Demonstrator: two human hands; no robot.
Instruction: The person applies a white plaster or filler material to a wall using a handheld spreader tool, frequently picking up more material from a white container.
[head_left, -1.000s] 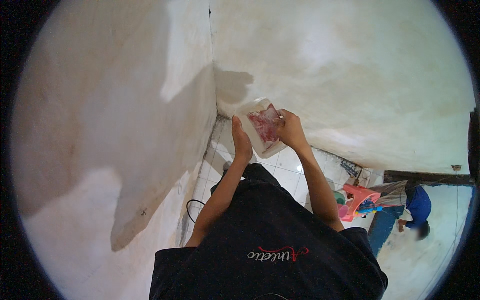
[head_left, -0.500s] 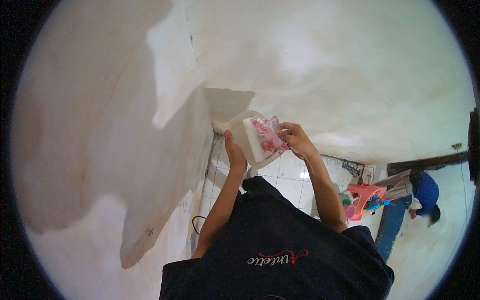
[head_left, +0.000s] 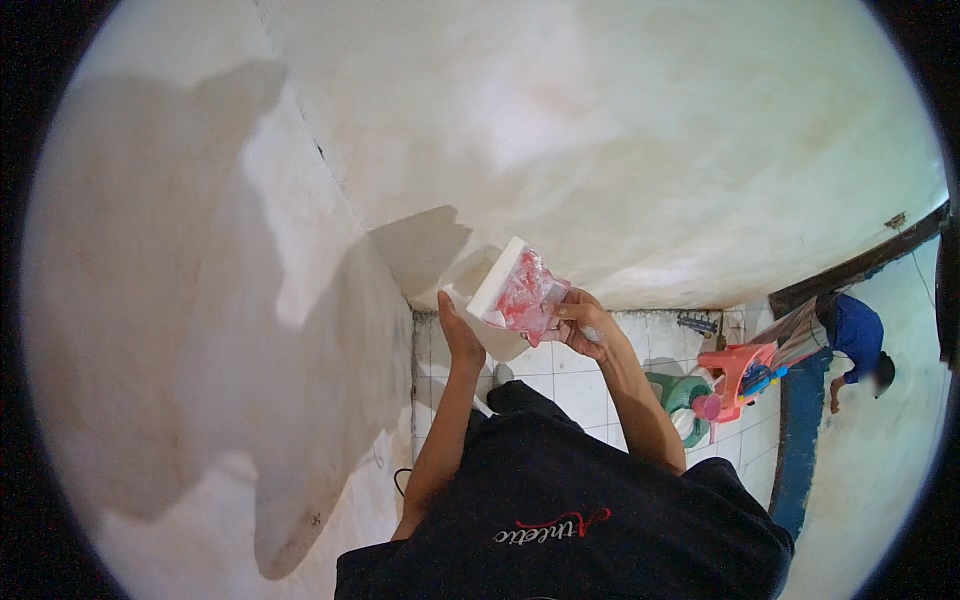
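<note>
At the centre, my left hand [head_left: 460, 330] is closed on the side of a shallow off-white plastic tray [head_left: 460, 276]. My right hand [head_left: 580, 324] grips a red flat spreader [head_left: 525, 295], smeared with white paste and with a thick white band along its left edge. The spreader is tilted over the tray and hides part of it.
A corner of two stained walls [head_left: 600, 150] rises before me above white floor tiles [head_left: 585, 390]. At right are a pink plastic stool [head_left: 738, 365] with items on it, a green container [head_left: 680, 395], and a person [head_left: 855, 335] in blue bent near a doorway.
The spreader has risen from inside the tray and turned, showing its white band. The view has shifted, so both hands appear lower in the picture. The person at right moved an arm.
</note>
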